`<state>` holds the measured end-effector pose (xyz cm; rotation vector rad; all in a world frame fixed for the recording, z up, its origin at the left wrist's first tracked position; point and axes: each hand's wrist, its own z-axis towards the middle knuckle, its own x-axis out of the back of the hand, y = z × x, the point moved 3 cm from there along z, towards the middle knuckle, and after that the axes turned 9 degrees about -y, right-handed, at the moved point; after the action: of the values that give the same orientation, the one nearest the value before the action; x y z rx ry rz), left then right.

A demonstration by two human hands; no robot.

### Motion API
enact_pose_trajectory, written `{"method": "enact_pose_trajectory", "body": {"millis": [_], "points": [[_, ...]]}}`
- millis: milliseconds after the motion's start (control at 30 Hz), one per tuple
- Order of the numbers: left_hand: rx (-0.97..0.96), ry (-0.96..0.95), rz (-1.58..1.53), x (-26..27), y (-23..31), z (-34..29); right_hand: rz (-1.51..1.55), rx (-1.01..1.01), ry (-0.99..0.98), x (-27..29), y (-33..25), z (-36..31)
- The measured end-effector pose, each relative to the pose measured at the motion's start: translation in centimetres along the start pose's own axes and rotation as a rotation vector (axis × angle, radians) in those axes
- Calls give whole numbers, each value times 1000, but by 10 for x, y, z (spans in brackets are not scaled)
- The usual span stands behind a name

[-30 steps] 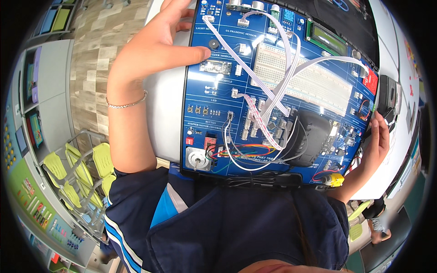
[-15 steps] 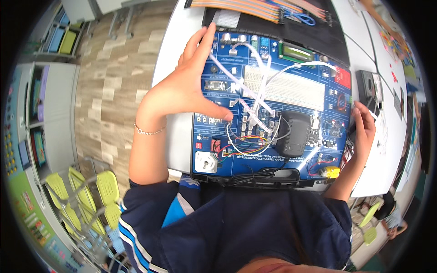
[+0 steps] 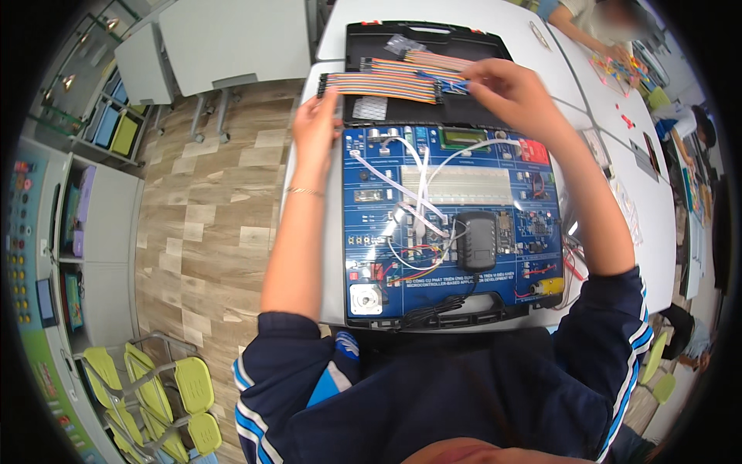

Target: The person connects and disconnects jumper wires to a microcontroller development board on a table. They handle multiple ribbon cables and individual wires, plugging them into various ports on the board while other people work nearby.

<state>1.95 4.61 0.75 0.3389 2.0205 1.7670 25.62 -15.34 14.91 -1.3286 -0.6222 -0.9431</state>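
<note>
A blue electronics training board [image 3: 452, 224] with a white breadboard, white jumper wires and a black module lies on the white table [image 3: 332, 255] in front of me. Beyond it, an open black case lid [image 3: 386, 39] carries flat rainbow ribbon cables [image 3: 379, 85]. My left hand [image 3: 315, 124] rests on the left end of the ribbon cables, fingers closed on their edge. My right hand [image 3: 514, 93] pinches the right end of the upper ribbon bundle [image 3: 421, 63] near some blue wires.
Another person [image 3: 610, 27] works at the table's far right corner with small coloured parts. Grey desks [image 3: 224, 39] stand at the far left. Wood-pattern floor [image 3: 209, 224] lies left, with yellow-green chairs [image 3: 166, 387] below and shelving [image 3: 85, 216] along the left wall.
Both hands have left the blue board and reached forward to the ribbon cables on the case lid. The view has pulled back, so the board looks smaller and lies flat.
</note>
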Motion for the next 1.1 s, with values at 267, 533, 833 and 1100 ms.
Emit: {"method": "enact_pose_trajectory", "body": {"millis": [267, 533, 833, 1100], "points": [[-255, -18, -140, -17, -2, 17, -223, 90, -83, -84, 35, 131], [-276, -179, -450, -12, -4, 25, -137, 54, -258, -73, 22, 135], [-314, -295, -312, -28, 10, 11, 64, 146, -223, -89, -29, 131], [-289, -304, -408, -27, 11, 12, 342, 77, -134, -98, -53, 161]]}}
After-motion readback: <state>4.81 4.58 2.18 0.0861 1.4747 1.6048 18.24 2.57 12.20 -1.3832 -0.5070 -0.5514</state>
